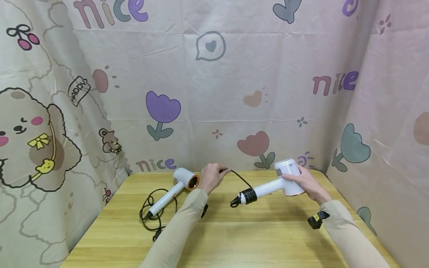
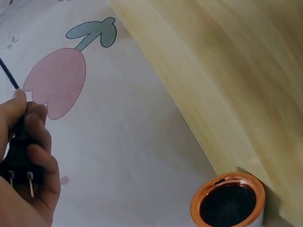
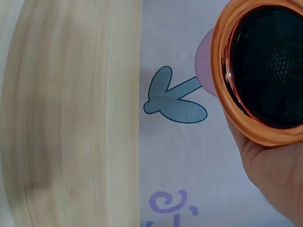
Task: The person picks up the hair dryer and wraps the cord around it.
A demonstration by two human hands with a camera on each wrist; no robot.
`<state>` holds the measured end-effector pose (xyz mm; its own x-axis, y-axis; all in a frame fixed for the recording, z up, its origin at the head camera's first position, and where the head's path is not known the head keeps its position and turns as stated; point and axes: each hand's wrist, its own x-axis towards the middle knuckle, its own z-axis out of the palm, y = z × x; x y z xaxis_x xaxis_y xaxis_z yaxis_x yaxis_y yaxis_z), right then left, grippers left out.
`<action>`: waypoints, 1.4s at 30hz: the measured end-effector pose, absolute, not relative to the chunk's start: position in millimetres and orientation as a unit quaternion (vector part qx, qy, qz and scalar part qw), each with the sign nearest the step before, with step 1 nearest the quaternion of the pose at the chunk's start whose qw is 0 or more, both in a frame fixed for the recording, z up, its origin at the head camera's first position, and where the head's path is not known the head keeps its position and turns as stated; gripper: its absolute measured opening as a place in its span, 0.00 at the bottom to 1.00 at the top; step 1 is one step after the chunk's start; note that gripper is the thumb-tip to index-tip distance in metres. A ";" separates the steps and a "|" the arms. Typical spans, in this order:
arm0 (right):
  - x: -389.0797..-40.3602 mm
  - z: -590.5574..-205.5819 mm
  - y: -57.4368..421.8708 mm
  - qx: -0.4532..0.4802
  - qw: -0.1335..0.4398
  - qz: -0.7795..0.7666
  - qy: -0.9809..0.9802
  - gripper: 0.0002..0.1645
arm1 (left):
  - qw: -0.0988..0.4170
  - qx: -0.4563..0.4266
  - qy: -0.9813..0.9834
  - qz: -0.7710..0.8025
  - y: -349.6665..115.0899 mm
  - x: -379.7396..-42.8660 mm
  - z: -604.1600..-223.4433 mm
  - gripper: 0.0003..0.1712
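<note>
Left of the hair dryer [image 1: 269, 188] that the right hand [image 1: 310, 183] grips, the left hand [image 1: 211, 176] holds its plug [image 2: 21, 158]; hard pulling could snag the coiled cord [image 1: 249, 195].

Glossy plastic hair dryer [image 1: 272, 187], wood-grain tabletop [image 1: 254, 236]

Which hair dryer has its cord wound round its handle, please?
The hair dryer in the right hand; the other dryer lies on the table, cord unwound.

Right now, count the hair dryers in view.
2. One hair dryer lies on the left side of the table; the other hair dryer is held up in the right grip. No others show.
</note>
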<state>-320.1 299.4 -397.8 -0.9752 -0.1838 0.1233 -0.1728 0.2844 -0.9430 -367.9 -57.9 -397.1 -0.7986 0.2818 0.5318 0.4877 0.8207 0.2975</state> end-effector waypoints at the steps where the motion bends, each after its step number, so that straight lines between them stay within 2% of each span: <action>1: -320.1 -398.1 300.1 -0.109 0.008 -0.594 0.797 0.40 | 0.236 -0.207 -0.924 -0.220 -58.3 -368.1 -397.5 0.12; 7: -318.6 -399.3 304.1 -0.071 0.028 -0.628 0.774 0.39 | 0.225 -0.201 -0.922 -0.244 -59.1 -368.4 -402.4 0.12; 14: -318.9 -398.9 305.2 -0.023 0.077 -0.708 0.702 0.31 | 0.188 -0.198 -0.930 -0.245 -51.8 -365.8 -412.2 0.10; 18: -321.9 -396.0 302.3 0.004 0.120 -0.776 0.619 0.36 | 0.168 -0.213 -0.938 -0.216 -43.1 -363.3 -415.5 0.09; 21: -324.0 -392.6 297.8 0.045 0.127 -0.808 0.574 0.41 | 0.154 -0.237 -0.939 -0.194 -36.5 -358.1 -417.8 0.09; 26: -322.5 -390.3 289.2 0.123 0.076 -0.805 0.575 0.38 | 0.129 -0.276 -0.936 -0.178 -25.3 -345.7 -424.4 0.10; 28: -320.3 -391.6 286.4 0.146 0.050 -0.790 0.594 0.43 | 0.129 -0.291 -0.932 -0.172 -20.6 -341.1 -426.4 0.10; 33: -318.6 -397.7 280.5 0.194 -0.018 -0.743 0.640 0.64 | 0.158 -0.334 -0.915 -0.162 -13.4 -334.0 -424.8 0.10; 42: -321.4 -398.3 269.5 0.186 -0.129 -0.611 0.758 0.61 | 0.214 -0.370 -0.886 -0.180 -11.9 -328.5 -416.2 0.08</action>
